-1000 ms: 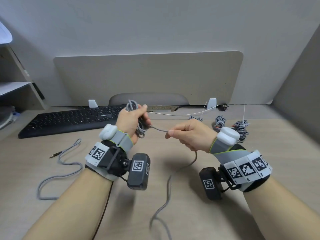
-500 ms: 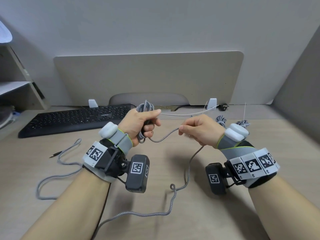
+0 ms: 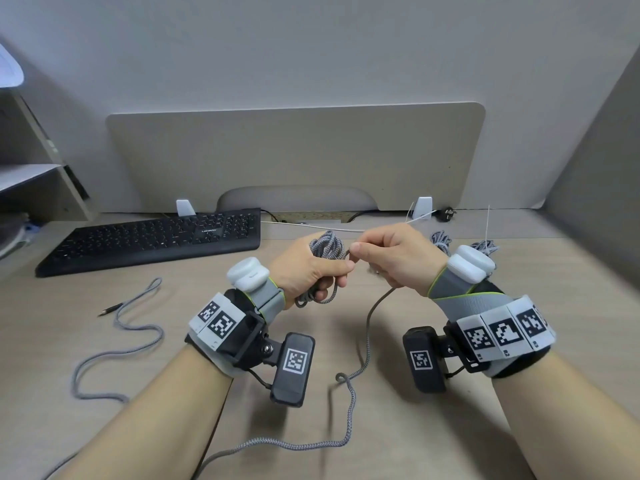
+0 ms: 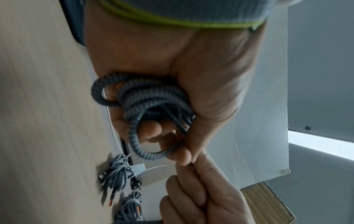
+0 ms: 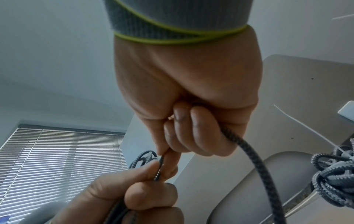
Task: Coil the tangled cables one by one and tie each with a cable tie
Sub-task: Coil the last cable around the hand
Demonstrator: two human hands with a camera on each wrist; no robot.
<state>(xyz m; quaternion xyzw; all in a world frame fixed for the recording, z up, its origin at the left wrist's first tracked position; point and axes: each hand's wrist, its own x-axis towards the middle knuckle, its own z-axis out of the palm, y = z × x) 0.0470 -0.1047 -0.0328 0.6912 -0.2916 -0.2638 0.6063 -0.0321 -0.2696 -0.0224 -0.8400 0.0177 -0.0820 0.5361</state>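
Note:
A grey braided cable is partly wound into a coil [image 3: 325, 244] that my left hand [image 3: 308, 268] grips above the desk; the loops [image 4: 147, 104] show against its palm in the left wrist view. My right hand [image 3: 388, 258] pinches the same cable [image 5: 247, 153] right beside the left thumb, the two hands touching. The loose tail [image 3: 353, 403] drops from the right hand, kinks on the desk and trails off toward the near edge. Two coiled, tied cables [image 3: 441, 239] [image 3: 486, 245] lie behind the right wrist, with white tie ends sticking up.
A black keyboard [image 3: 156, 237] sits at the back left. Another loose grey cable [image 3: 114, 348] snakes over the desk at the left. A white cable [image 3: 311, 226] runs along the back edge under the beige divider panel [image 3: 294, 150]. Shelving stands at far left.
My right hand has moved left and up until it meets the left hand at the coil. The slack between the hands is gone and more tail has been drawn up off the desk.

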